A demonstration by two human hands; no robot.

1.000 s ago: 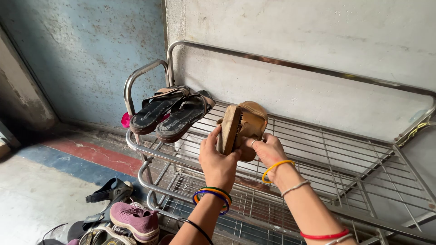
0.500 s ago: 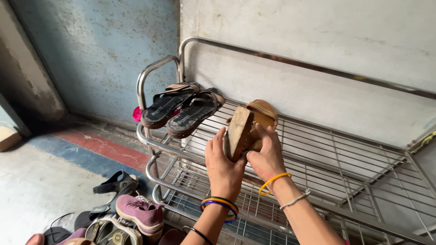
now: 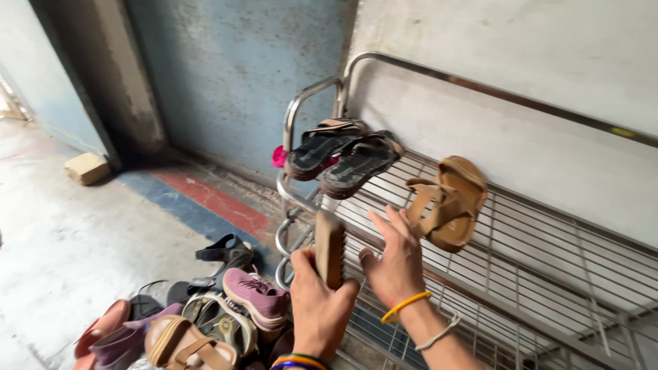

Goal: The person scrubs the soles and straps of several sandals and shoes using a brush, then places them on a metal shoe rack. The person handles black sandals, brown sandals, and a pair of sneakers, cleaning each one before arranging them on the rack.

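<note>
The person's left hand grips a tan flat sandal held on edge, sole side toward the camera, with the thumb on one side and the fingers wrapped round the other; the sandal stands upright just in front of the front rail of the shiny metal wire shoe rack. The right hand is empty, its fingers spread and lifted, hovering over the rack's top shelf just beside a matching tan strappy sandal, close to it but apart from it. That second sandal lies on the top wire shelf, tilted with its straps facing up and its heel toward the pale wall.

Further left on the same shelf, a pair of dark brown and black slip-on sandals rests side by side against the curved end rail, toes hanging over the front edge. A small bright pink thing shows behind them; what it is cannot be told.

On the concrete floor below the rack's end lies a heap of footwear: a mauve knit sneaker, a black strapped sandal, an olive sports sandal and a brown leather sandal. A pale block sits by the blue wall.
</note>
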